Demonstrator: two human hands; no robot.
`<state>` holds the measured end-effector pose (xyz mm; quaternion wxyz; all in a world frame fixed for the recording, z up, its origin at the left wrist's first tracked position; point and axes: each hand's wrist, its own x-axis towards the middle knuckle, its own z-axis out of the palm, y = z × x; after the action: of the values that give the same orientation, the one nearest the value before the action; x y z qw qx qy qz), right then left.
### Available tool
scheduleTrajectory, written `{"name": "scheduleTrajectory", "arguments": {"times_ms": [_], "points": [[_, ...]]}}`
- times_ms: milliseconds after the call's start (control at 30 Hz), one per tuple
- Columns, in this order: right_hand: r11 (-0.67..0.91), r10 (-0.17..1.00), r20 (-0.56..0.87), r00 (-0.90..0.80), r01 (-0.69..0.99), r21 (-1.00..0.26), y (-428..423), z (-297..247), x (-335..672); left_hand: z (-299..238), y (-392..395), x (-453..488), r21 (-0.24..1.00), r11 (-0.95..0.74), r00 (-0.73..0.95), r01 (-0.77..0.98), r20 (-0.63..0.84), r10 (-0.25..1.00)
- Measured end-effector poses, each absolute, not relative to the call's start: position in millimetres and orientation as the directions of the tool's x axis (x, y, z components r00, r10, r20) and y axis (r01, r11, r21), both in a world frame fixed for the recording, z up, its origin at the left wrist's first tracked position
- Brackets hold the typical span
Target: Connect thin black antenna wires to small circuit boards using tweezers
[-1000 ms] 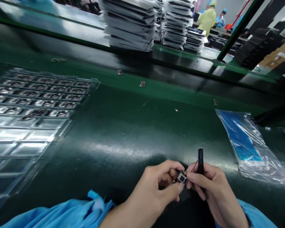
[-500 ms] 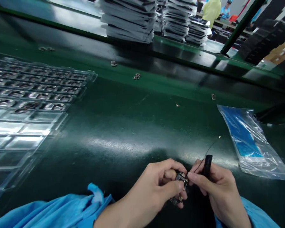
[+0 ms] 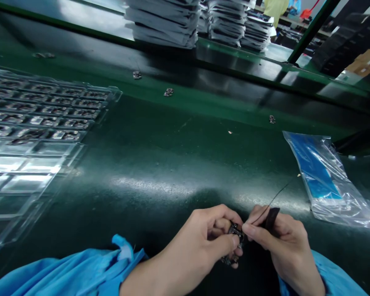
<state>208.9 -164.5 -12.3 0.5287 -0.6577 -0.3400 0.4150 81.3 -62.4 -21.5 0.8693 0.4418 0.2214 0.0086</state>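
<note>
My left hand (image 3: 203, 242) is closed in a pinch round a small dark electronic part (image 3: 235, 232), held low over the green work surface (image 3: 172, 164). My right hand (image 3: 280, 242) is closed too, its fingertips touching the same part. It grips a short black tool (image 3: 271, 216). A thin black wire (image 3: 280, 195) runs up and to the right from the hands, ending in a pale tip near the plastic bag. Both sleeves are blue.
A clear plastic tray (image 3: 49, 156) lies at the left, its far rows filled with small parts. A clear bag with blue sheets (image 3: 317, 176) lies at the right. Loose small parts (image 3: 168, 92) sit on the belt. Stacked grey trays (image 3: 166, 20) stand behind.
The black tool in my right hand has tipped from upright to leaning low. The thin wire now stretches out to the right. The view has shifted slightly downward.
</note>
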Motion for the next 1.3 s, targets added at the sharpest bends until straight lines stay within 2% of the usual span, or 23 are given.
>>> {"name": "scheduleTrajectory", "arguments": {"times_ms": [133,333,667,867,1000,1300], "points": [[-0.204,0.925,-0.157,0.346,0.104,-0.973,-165.9,-16.5,214.6,-18.6,-60.7,80.8,0.754,0.627,0.901,0.198,-0.392,0.186],[-0.193,0.933,-0.147,0.329,0.111,-0.975,-164.0,-14.6,212.9,-13.4,-58.2,80.5,0.726,0.654,0.898,0.214,-0.41,0.161],[-0.175,0.944,-0.078,0.32,0.287,-0.942,-164.8,-8.7,207.4,-14.8,-55.8,82.7,0.782,0.564,0.889,0.266,-0.426,0.171],[-0.288,0.919,-0.208,0.336,0.207,-0.935,-165.7,-5.1,204.2,-17.0,-57.5,80.7,0.845,0.439,0.889,0.306,-0.419,0.186],[-0.352,0.886,-0.306,0.348,0.076,-0.933,-162.5,-5.0,204.8,-16.1,-57.4,81.0,0.831,0.466,0.889,0.305,-0.423,0.173],[-0.264,0.924,-0.227,0.307,0.085,-0.961,-163.4,-10.6,207.9,-19.8,-56.4,84.0,0.81,0.495,0.906,0.313,-0.412,0.102]]}}
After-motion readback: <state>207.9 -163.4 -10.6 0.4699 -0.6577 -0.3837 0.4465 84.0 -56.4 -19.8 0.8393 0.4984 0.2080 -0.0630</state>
